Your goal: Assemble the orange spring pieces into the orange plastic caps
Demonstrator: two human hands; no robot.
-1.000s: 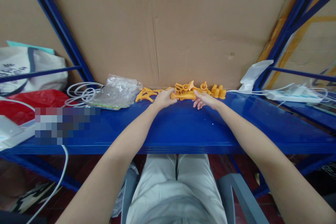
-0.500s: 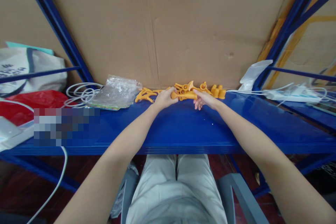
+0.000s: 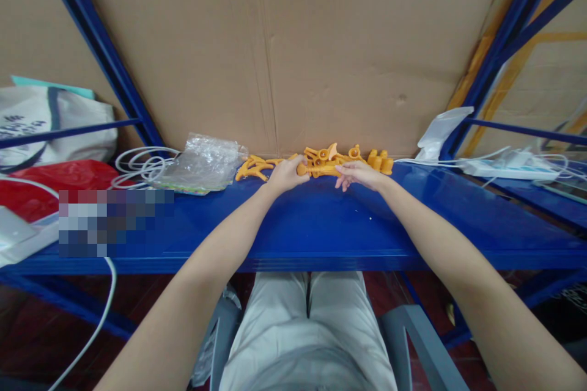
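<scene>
The left hand (image 3: 285,175) grasps the left end of a long orange plastic piece (image 3: 321,168). The piece lies sideways, running right to the right hand (image 3: 356,175), which pinches its other end. More orange plastic parts (image 3: 362,156) sit just behind, against the brown cardboard wall (image 3: 293,61). The blue metal shelf (image 3: 321,226) is bare toward the person.

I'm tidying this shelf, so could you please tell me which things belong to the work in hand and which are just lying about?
In hand:
left hand
right hand
orange plastic parts

Lying about:
clear plastic bag
coiled white cable
power strip
red bag
</scene>
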